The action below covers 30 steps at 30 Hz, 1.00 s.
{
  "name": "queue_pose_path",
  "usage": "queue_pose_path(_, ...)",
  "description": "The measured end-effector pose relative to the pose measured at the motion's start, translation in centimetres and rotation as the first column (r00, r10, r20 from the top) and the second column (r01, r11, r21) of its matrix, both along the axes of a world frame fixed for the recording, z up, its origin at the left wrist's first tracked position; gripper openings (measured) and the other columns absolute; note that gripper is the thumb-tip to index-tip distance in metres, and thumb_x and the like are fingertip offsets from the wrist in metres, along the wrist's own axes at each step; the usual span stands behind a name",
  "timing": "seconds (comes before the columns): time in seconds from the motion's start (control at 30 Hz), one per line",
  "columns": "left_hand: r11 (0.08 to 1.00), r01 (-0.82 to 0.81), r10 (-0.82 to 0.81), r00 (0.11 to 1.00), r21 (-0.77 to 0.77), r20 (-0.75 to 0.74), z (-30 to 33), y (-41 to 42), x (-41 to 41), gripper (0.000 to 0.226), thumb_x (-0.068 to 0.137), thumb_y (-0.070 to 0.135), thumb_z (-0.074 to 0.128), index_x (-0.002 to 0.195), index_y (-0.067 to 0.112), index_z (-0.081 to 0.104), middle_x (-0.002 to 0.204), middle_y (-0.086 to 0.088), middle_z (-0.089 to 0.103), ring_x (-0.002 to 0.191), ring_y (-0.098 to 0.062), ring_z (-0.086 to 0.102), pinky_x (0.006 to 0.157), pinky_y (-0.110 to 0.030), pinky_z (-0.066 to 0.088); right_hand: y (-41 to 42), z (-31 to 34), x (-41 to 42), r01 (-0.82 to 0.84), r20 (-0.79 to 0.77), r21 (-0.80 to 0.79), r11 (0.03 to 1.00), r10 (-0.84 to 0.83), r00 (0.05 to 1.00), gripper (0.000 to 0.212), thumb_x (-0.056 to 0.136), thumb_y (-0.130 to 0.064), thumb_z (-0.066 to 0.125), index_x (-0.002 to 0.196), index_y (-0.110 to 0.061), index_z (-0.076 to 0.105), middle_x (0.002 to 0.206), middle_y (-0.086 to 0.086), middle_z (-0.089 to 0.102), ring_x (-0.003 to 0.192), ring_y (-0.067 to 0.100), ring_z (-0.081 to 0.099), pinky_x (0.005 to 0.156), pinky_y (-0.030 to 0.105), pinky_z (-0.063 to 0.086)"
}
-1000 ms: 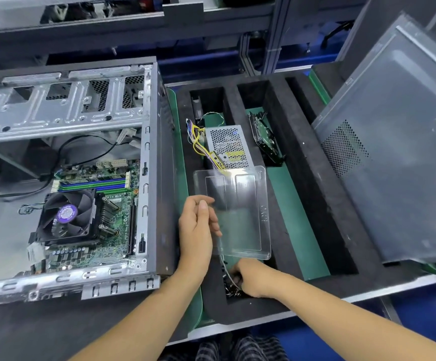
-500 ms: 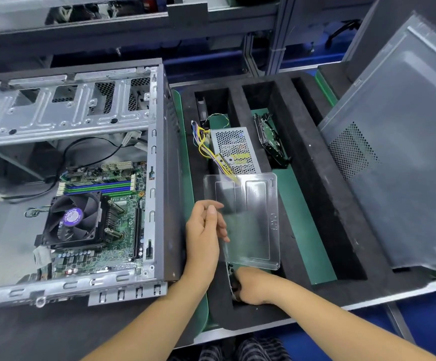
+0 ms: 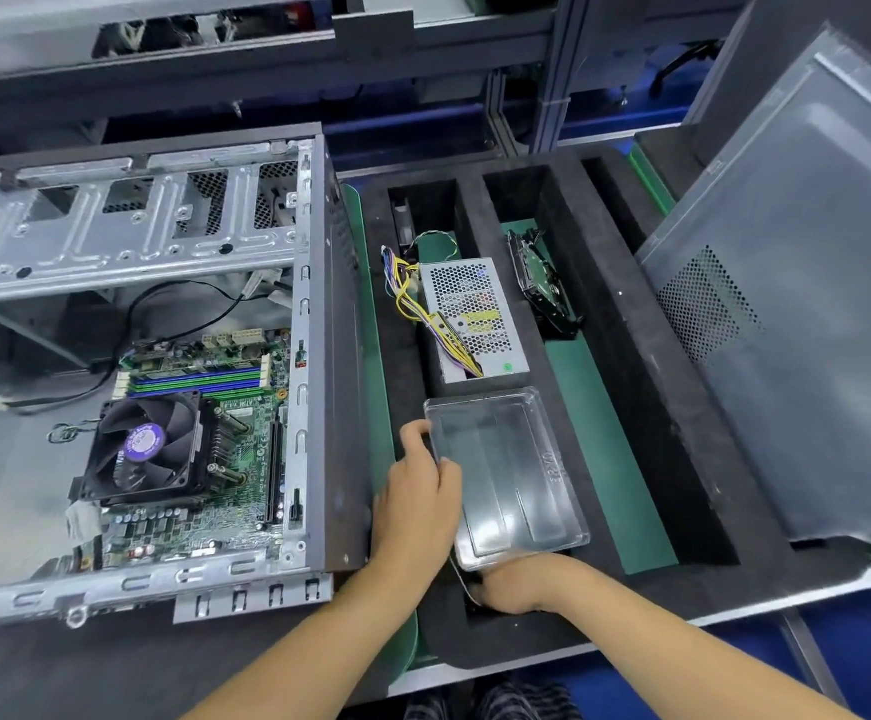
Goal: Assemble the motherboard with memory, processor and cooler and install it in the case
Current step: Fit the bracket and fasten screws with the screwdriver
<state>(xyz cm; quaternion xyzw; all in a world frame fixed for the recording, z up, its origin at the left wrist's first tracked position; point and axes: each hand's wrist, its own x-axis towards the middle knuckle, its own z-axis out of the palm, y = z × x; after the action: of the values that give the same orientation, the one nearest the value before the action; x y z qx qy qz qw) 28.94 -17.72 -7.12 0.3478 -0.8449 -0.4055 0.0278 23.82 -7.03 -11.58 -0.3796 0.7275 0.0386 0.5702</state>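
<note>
The open metal case [image 3: 308,356] lies on its side at the left. Inside it sits the green motherboard [image 3: 235,517] with memory sticks [image 3: 199,381] and a black fan cooler [image 3: 144,449]. My left hand [image 3: 417,491] grips the left edge of a clear plastic tray [image 3: 511,475] held over the near slot of the black foam holder [image 3: 646,387]. Under the tray's near end my right hand [image 3: 511,584] reaches into the slot, fingers curled around something dark that I cannot make out.
A silver power supply [image 3: 475,314] with yellow and purple wires lies in the same slot, farther away. A hard drive [image 3: 542,283] stands on edge in the adjacent slot. The grey case side panel [image 3: 797,324] leans at the right.
The clear tray has tilted down flatter over the slot with my left hand on its edge. My right hand stays in the slot beneath it. The view has shifted slightly.
</note>
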Motion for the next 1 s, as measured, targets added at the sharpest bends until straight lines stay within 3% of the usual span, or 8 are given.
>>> queue_pose_path(0.13,0.988,0.051,-0.027,0.986,-0.148,0.162,0.3,0.4,-0.6,0.055,0.101,0.027,0.032,0.147,0.019,0.004,0.083,-0.002,0.064,0.077,-0.028,0.06,0.069,-0.038,0.047,0.1,0.1,-0.1,0.061,-0.027,-0.119,0.991,-0.065,0.998,0.037,0.101,-0.024,0.031,0.122,-0.002,0.05,0.13,0.017,0.051,0.117,0.03,0.046,0.098,0.031,0.033)
queue_pose_path(0.33,0.959,0.095,-0.037,0.976,-0.267,0.215,0.2,0.4,-0.5,0.059,0.102,0.029,0.029,0.149,0.021,-0.006,0.074,0.003,0.057,0.071,-0.025,0.056,0.064,-0.034,0.039,0.1,0.4,-0.1,0.147,0.028,-0.146,0.978,-0.144,0.989,0.042,0.104,-0.024,0.021,0.123,-0.006,0.053,0.137,0.011,0.049,0.114,0.019,0.046,0.097,0.026,0.03)
queue_pose_path(0.5,0.999,-0.008,0.006,0.999,0.034,0.051,0.0,0.1,0.1,0.058,0.101,0.022,0.034,0.15,0.017,0.003,0.076,-0.006,0.061,0.069,-0.022,0.058,0.066,-0.037,0.049,-0.4,0.9,0.0,0.388,-0.065,-0.169,0.906,-0.403,0.913,0.031,0.101,-0.017,0.037,0.124,-0.002,0.054,0.124,0.015,0.057,0.112,0.025,0.054,0.088,0.028,0.04)
queue_pose_path(0.57,0.976,-0.068,0.077,0.996,0.208,-0.034,0.2,-0.3,0.0,0.048,0.1,0.016,0.038,0.145,0.014,0.02,0.074,-0.01,0.064,0.062,-0.016,0.056,0.065,-0.034,0.046,-0.4,0.8,0.2,0.646,0.121,-0.167,0.745,-0.634,0.763,0.024,0.099,-0.02,0.041,0.107,-0.008,0.06,0.093,0.006,0.063,0.082,0.018,0.059,0.066,0.022,0.04)
queue_pose_path(0.63,0.923,-0.114,0.165,0.98,0.367,-0.111,0.6,-0.3,0.1,0.03,0.1,0.011,0.039,0.13,0.012,0.036,0.063,-0.005,0.064,0.044,-0.01,0.048,0.053,-0.032,0.041,-0.1,1.0,0.2,0.891,0.386,-0.043,0.452,-0.815,0.432,0.016,0.095,-0.015,0.045,0.086,-0.011,0.058,0.067,0.0,0.06,0.055,0.012,0.049,0.049,0.02,0.034)
queue_pose_path(0.73,0.791,-0.153,0.296,0.943,0.592,-0.152,1.2,0.4,0.6,0.017,0.096,0.002,0.039,0.11,0.011,0.039,0.056,-0.002,0.061,0.029,-0.015,0.036,0.036,-0.019,0.028,0.2,1.4,-0.2,0.992,0.496,0.113,0.061,-0.869,-0.003,0.024,0.089,0.0,0.048,0.067,-0.007,0.056,0.06,0.008,0.056,0.049,0.017,0.047,0.047,0.023,0.031)
queue_pose_path(0.83,0.694,-0.163,0.349,0.928,0.702,-0.13,1.7,1.0,1.4,0.021,0.084,-0.006,0.04,0.1,0.008,0.039,0.06,-0.01,0.058,0.033,-0.024,0.047,0.035,-0.022,0.032,-0.1,1.7,-0.4,0.993,0.565,0.119,0.004,-0.823,-0.065,0.033,0.09,0.004,0.051,0.06,-0.001,0.062,0.069,0.015,0.059,0.058,0.022,0.058,0.053,0.027,0.045)
queue_pose_path(1.0,0.503,-0.124,0.439,0.889,0.855,-0.129,2.1,1.7,2.6,0.015,0.084,-0.007,0.043,0.096,-0.002,0.049,0.075,-0.025,0.06,0.061,-0.039,0.067,0.055,-0.035,0.054,0.0,3.0,-0.3,0.924,0.674,0.367,-0.104,-0.655,-0.341,0.029,0.094,-0.003,0.046,0.075,0.006,0.066,0.064,0.014,0.067,0.05,0.017,0.064,0.048,0.022,0.051)
